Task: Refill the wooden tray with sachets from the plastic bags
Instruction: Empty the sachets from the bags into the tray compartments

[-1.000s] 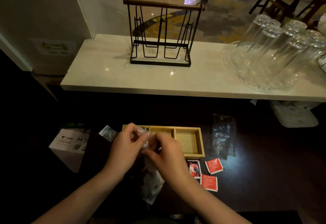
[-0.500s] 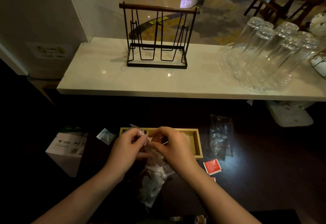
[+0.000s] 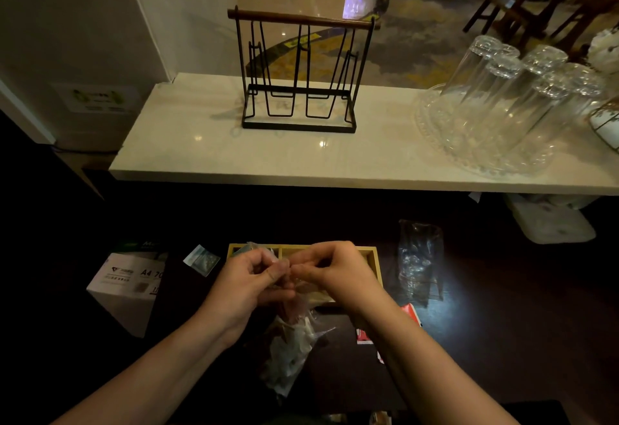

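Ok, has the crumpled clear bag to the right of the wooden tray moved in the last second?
No. The crumpled clear bag still lies just off the right end of the wooden tray, as before; only the camera has shifted.

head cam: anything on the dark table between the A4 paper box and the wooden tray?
Yes. In the head view one small clear packet with a blue edge lies on the dark table, between the A4 box and the wooden tray; it touches neither.

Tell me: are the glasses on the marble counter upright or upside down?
Upside down: the glasses stand on their rims on the clear glass tray, thick bases on top.
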Demonstrator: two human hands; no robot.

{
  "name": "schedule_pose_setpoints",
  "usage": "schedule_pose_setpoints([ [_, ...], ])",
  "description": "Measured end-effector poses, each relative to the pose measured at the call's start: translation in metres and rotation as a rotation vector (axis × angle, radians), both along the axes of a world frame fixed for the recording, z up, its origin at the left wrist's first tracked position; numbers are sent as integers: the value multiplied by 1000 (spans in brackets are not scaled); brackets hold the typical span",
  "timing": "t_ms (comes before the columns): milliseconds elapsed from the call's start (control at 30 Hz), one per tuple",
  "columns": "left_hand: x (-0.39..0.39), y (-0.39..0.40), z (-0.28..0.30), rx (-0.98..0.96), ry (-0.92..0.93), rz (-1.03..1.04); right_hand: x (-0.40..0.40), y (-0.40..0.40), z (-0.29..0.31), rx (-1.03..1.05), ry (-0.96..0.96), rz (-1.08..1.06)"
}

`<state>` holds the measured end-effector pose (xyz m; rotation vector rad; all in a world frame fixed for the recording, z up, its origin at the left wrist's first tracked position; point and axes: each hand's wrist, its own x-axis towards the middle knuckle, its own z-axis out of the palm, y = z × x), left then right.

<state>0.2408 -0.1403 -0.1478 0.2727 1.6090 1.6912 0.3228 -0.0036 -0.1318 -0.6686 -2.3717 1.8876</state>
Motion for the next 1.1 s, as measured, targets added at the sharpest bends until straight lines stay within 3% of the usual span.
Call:
schedule_pose_setpoints([
  [100, 1, 0, 1, 2, 7, -15, 2, 2, 4, -72, -21, -11],
  [300, 3, 6, 1, -20, 106, -11, -2, -6, 1, 218, -8, -84],
  [433, 6, 8, 4, -7, 163, -1, -3, -6, 7, 543, 17, 54],
  [767, 3, 19, 4, -144, 404, -68, -7, -1, 8, 738, 24, 56],
  [900, -1, 19, 2, -217, 460, -80, -9, -2, -1, 747, 7, 69],
  [1100, 4, 19, 2, -118, 350, -65, -8, 7, 5, 572, -20, 36],
])
